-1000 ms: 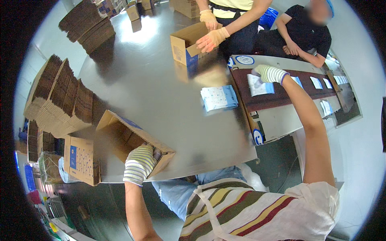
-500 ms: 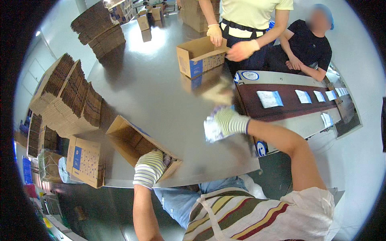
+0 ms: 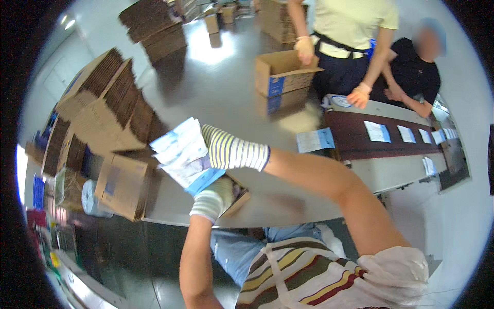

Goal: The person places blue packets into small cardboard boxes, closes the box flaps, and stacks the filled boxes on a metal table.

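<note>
My right hand (image 3: 226,147), in a striped glove, grips several flat white-and-blue packets (image 3: 180,149), fanned a little. They are held above an open brown carton (image 3: 237,206) near the table's front edge and cover most of it. Lower down, my left hand (image 3: 213,198), gloved too, reaches to the carton's opening, just under the packets. Its fingers are blurred and partly hidden, so their grip does not show. One more packet (image 3: 315,140) lies at the near end of the conveyor belt (image 3: 355,136), to the right.
Stacks of folded cartons (image 3: 105,113) fill the table's left side, with a carton (image 3: 123,185) near its front edge. Across the table (image 3: 221,98), a gloved co-worker stands by an open carton (image 3: 267,80). Another person sits beyond the belt, which carries several packets.
My right hand has swung left from beside the belt to over the carton, bringing the packets. A packet has reached the belt's near end. The co-worker's one hand has moved from the carton toward the belt.
</note>
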Motion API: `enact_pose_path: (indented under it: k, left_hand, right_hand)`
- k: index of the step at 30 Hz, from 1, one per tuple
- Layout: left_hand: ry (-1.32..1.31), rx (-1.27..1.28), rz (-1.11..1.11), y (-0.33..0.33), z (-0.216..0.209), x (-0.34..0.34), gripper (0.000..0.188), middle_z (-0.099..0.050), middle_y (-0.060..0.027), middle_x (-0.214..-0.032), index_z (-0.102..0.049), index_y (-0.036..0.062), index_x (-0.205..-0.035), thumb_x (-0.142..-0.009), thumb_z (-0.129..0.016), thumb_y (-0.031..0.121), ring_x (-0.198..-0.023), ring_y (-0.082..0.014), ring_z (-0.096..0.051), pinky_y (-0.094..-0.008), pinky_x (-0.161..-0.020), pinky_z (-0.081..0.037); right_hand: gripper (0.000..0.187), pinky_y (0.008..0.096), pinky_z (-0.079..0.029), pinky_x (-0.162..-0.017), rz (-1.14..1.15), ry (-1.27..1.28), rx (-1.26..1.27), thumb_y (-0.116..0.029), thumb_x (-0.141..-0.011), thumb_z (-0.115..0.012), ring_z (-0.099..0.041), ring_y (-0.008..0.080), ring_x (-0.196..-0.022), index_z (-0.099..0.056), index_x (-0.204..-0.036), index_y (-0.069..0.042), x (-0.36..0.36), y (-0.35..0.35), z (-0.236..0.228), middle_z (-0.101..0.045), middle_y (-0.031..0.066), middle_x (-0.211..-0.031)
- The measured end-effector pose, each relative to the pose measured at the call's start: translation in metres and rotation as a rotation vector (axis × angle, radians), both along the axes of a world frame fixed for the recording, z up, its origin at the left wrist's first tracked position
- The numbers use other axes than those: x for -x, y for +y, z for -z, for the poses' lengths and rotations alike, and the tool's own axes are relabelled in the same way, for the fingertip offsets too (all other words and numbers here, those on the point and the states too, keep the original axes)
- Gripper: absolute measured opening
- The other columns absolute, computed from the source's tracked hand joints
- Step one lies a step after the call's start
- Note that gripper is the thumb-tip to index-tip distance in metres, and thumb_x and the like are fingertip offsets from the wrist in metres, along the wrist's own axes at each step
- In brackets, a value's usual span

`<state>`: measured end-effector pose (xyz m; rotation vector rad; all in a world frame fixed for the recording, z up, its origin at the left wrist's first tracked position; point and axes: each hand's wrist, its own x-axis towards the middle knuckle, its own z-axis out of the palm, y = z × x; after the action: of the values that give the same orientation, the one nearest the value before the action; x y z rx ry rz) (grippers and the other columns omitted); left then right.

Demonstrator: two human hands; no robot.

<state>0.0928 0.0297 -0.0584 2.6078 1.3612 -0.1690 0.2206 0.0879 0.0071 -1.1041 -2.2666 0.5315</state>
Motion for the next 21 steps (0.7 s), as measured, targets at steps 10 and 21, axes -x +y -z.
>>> enact_pose_path:
  k: [10, 21]
  left_hand:
    - [-0.197, 0.03, 0.049, -0.003, 0.005, -0.001, 0.035, -0.065, -0.0209, -0.084, -0.063, -0.0013, -0.095, -0.086, -0.05, 0.03, -0.077, -0.036, -0.063, -0.0422, -0.075, -0.049]
    - [-0.252, -0.111, -0.312, 0.09, -0.03, 0.023, 0.023, -0.062, -0.0236, -0.096, -0.059, 0.0033, -0.101, -0.088, -0.051, 0.02, -0.094, -0.0382, -0.059, -0.0433, -0.08, -0.047]
  right_hand:
    - [0.081, 0.0455, -0.022, -0.11, -0.06, -0.527, -0.145, -0.048, -0.064, -0.073, -0.044, 0.0282, -0.123, -0.048, -0.127, -0.003, 0.018, 0.002, 0.021, -0.049, 0.0182, -0.127]
    - [0.092, 0.0447, -0.017, -0.113, -0.085, -0.654, -0.118, -0.046, -0.057, -0.079, -0.033, 0.0329, -0.131, -0.046, -0.127, 0.004, -0.007, -0.015, 0.012, -0.046, 0.0185, -0.132]
